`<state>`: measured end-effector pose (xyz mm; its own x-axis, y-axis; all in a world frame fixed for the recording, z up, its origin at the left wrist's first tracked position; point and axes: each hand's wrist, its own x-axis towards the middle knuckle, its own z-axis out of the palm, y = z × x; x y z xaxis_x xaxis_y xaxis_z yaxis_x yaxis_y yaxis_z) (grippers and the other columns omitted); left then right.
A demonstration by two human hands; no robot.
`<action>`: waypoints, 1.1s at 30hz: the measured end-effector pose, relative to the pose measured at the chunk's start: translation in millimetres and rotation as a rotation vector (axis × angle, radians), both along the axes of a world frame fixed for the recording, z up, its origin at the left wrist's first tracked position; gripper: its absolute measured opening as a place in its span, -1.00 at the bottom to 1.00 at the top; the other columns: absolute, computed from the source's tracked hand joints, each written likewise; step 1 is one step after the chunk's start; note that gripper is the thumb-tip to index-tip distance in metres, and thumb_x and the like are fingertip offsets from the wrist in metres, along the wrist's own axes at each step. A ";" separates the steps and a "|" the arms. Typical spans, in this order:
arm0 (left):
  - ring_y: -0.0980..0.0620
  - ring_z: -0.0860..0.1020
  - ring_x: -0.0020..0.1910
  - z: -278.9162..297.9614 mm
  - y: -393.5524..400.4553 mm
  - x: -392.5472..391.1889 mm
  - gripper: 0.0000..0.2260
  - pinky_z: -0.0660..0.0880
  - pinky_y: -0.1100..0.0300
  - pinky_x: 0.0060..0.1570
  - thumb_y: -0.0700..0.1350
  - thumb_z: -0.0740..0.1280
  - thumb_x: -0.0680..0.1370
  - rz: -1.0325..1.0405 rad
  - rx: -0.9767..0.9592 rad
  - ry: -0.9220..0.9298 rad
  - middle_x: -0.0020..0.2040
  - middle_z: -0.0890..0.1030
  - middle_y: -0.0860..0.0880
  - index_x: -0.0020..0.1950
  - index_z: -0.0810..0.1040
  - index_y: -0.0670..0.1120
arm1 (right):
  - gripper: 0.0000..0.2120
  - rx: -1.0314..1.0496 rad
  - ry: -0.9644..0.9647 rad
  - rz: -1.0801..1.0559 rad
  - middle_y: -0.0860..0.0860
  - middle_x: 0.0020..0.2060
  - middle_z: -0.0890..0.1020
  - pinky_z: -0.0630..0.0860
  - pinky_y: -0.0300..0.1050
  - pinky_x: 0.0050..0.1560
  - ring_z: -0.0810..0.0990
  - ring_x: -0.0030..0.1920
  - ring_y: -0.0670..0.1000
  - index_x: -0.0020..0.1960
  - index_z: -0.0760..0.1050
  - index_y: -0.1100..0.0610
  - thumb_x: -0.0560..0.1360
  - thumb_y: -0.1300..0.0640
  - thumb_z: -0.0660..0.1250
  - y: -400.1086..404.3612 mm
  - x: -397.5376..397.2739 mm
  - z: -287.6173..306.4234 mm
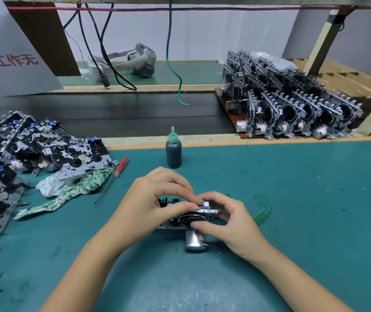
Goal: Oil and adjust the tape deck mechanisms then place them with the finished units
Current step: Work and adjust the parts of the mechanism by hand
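Observation:
A tape deck mechanism (pixel 191 221) with a silver motor at its near end lies on the green mat in front of me. My left hand (pixel 157 199) curls over its left side, thumb and fingers pinching the top metal part. My right hand (pixel 227 219) grips its right side, thumb on the flywheel. A dark oil bottle (pixel 174 152) with a green nozzle stands upright just beyond. Finished units (pixel 292 106) stand in rows on a brown board at the back right. A pile of mechanisms (pixel 33 149) lies at the left.
A red-handled screwdriver (pixel 114 176) lies left of my hands beside a green-patterned rag (pixel 72 188). Thin green sticks (pixel 262 216) lie right of my right hand. A green cable (pixel 175 70) hangs over the dark belt (pixel 135 113). A grey headset (pixel 139 59) sits on the far shelf.

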<state>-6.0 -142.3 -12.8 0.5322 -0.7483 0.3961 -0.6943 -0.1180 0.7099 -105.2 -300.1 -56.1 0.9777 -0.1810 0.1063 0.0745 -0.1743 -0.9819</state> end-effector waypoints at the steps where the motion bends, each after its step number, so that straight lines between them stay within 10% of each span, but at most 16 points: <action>1: 0.13 0.54 -0.05 -0.3 0.1 -0.2 -0.93 0.40 0.30 0.00 -0.01 0.45 0.38 0.000 -0.002 0.002 -0.17 0.60 0.17 -0.19 0.71 0.04 | -0.73 -0.005 -0.005 -0.008 -0.06 -0.13 0.67 0.51 -0.22 0.06 0.63 -0.09 -0.07 -0.03 0.58 0.00 0.29 0.16 0.50 1.0 0.2 -0.8; 33: 0.17 0.40 -0.04 2.5 -1.8 3.1 -0.98 0.32 0.36 0.05 0.05 0.39 0.46 -0.076 0.049 -0.103 -0.17 0.61 0.18 -0.13 0.60 0.16 | -0.74 0.031 0.000 -0.026 -0.07 -0.16 0.62 0.48 -0.27 0.00 0.61 -0.10 -0.08 -0.07 0.63 0.02 0.32 0.28 0.54 1.1 2.0 2.3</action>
